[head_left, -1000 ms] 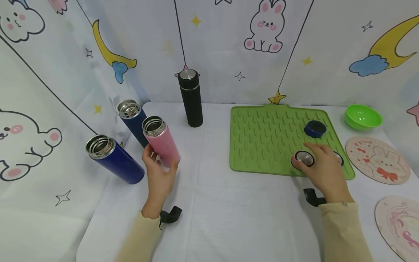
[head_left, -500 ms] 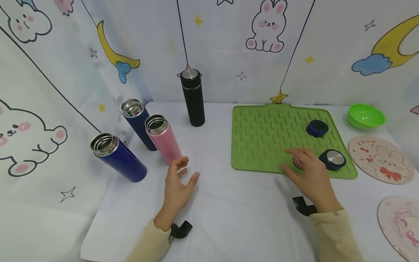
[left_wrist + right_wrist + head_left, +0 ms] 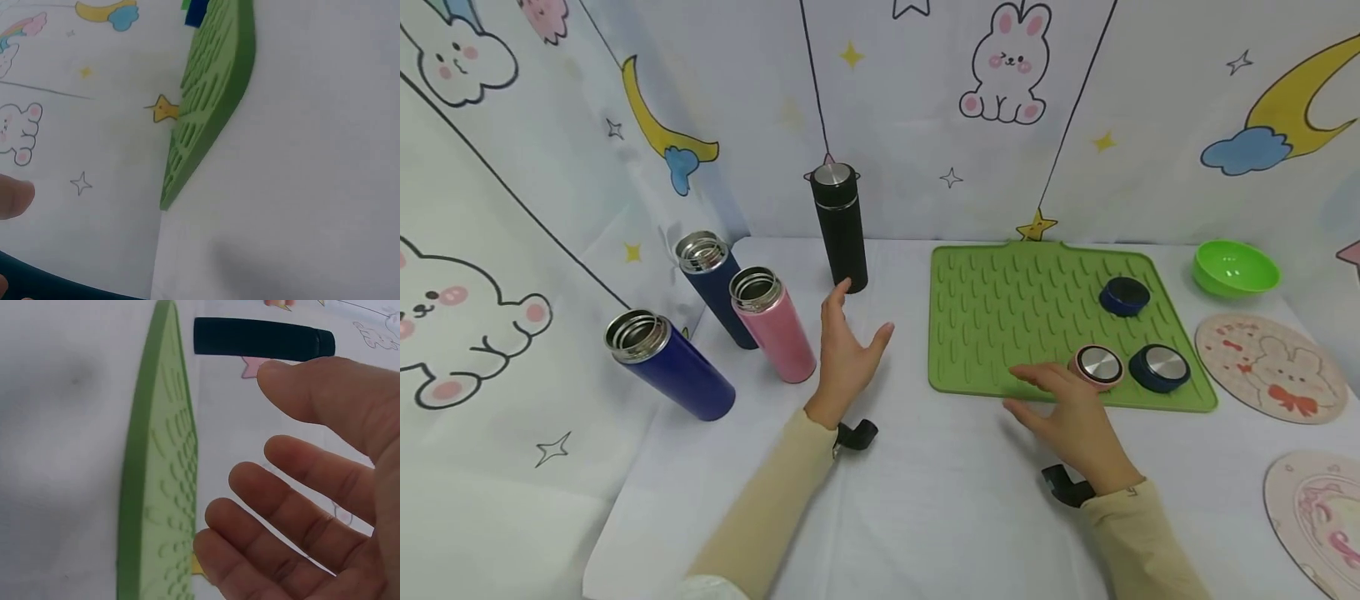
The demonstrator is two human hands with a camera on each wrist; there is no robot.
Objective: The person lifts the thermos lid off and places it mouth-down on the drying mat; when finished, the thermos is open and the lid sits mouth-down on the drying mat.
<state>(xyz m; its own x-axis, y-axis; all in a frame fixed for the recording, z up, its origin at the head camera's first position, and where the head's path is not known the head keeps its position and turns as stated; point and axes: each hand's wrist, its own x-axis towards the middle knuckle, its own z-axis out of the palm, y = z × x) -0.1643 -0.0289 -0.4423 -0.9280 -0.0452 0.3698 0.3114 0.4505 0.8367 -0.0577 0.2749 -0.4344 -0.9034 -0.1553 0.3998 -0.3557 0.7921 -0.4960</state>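
In the head view my left hand (image 3: pixel 846 358) reaches over the table with thumb and fingers spread and nothing in its grasp. Its fingertips come close to the base of a black thermos (image 3: pixel 840 229), which stands upright with its lid on. My right hand (image 3: pixel 1075 421) hovers by the front edge of a green mat (image 3: pixel 1000 325), fingers apart and holding nothing. Just behind it a pink lid (image 3: pixel 1097 367) lies on the mat, beside a dark blue lid (image 3: pixel 1159 368). Another blue lid (image 3: pixel 1124 297) sits farther back. The right wrist view shows the black thermos (image 3: pixel 262 339) beyond the thumb.
At left stand a lidless pink thermos (image 3: pixel 778 333), a lidless dark blue one (image 3: pixel 718 287) and a brighter blue one (image 3: pixel 681 371), also lidless. A green bowl (image 3: pixel 1236 268) and two round placemats, one with a rabbit (image 3: pixel 1270 367), lie at right. Printed cloth hangs behind.
My left hand has let go of the pink thermos and moved right and up toward the black thermos. My right hand has released the pink lid on the mat and drawn back left.
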